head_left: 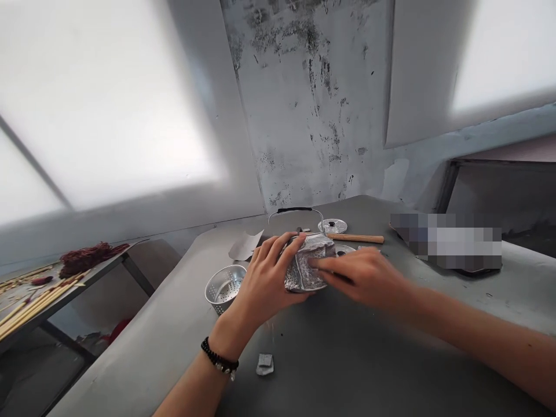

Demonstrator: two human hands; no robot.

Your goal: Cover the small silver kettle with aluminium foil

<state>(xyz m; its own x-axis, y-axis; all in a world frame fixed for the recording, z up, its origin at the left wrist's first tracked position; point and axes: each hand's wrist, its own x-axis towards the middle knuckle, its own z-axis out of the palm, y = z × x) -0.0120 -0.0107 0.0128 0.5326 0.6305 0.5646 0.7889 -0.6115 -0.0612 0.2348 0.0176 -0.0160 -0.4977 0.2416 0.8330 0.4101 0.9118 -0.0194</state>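
gripping a dented metal pot (pixel 309 263) from its left side, the left hand (pixel 264 284) is curling its fingers (pixel 278 246) over the rim, while the right hand (pixel 369 277) is pressing flat, extended fingers (pixel 324 263) against the pot's right side. the pot is sitting on the grey worktop (pixel 347 347), near its far edge. a perforated metal strainer (pixel 223 286) is standing just left of the left hand. a wooden handle (pixel 356 238) and a small lid (pixel 332 225) are lying just behind the pot. a small grey scrap (pixel 264 364) is lying near the left wrist, which is wearing a black beaded bracelet (pixel 218 359).
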